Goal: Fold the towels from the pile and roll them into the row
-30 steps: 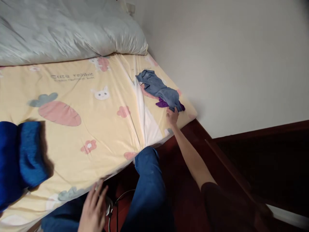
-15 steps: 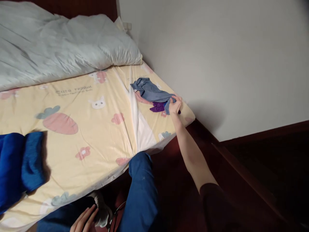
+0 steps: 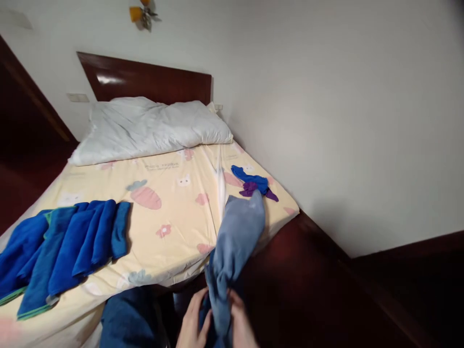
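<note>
A grey-blue cloth (image 3: 241, 229) hangs bunched between my hands at the bottom centre, its wide end spread up over the bed's near right edge. My left hand (image 3: 194, 319) is at the cloth's left side, fingers curled against it. On the right side, my right hand (image 3: 239, 316) grips the same cloth, slightly blurred. Farther up on the bed lie a crumpled blue cloth (image 3: 250, 178) and a purple cloth (image 3: 248, 189), touching each other. Several blue towels (image 3: 83, 237) with green edging lie in a row at the bed's left.
The bed (image 3: 188, 227) has a yellow printed sheet. A pale quilt (image 3: 155, 126) lies before the dark headboard (image 3: 152, 79). A grey wall (image 3: 326, 121) runs along the right. My knee (image 3: 128, 316) is at the near edge.
The grey-blue cloth has come off the blue and purple cloths toward me, drawn by my right hand. My left hand has moved right and onto it. The view has shifted, showing more towels and the headboard.
</note>
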